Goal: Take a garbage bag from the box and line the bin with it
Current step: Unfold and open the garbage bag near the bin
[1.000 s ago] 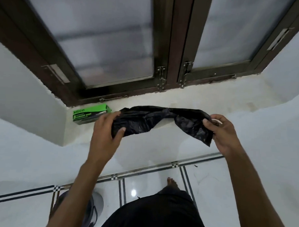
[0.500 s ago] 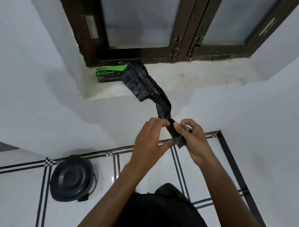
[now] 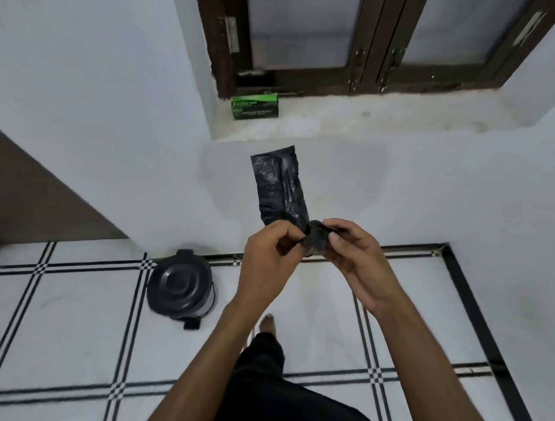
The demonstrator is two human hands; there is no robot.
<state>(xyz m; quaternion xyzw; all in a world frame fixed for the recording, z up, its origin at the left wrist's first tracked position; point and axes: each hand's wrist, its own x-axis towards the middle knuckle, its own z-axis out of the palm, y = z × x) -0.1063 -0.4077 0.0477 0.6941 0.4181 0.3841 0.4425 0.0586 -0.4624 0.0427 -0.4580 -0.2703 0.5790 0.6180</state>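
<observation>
A black garbage bag [image 3: 279, 186], still folded into a narrow strip, hangs away from me in front of the white wall. My left hand [image 3: 269, 262] and my right hand [image 3: 355, 261] pinch its near end between fingertips, close together. The green garbage bag box [image 3: 254, 106] lies on the window sill at its left corner. A black pedal bin [image 3: 180, 284] with its lid closed stands on the floor to the lower left of my hands, against the wall.
A dark-framed window [image 3: 366, 42] sits above the sill [image 3: 385, 119]. The floor [image 3: 74, 328] is white tile with black lines and a black border at right. My leg and foot [image 3: 268, 324] are below my hands. A brown surface [image 3: 32, 193] is at left.
The bag was stretched wide between both hands over the sill; both hands have come together on one end. The bag has come off the sill and I have stepped back, bringing the bin into view.
</observation>
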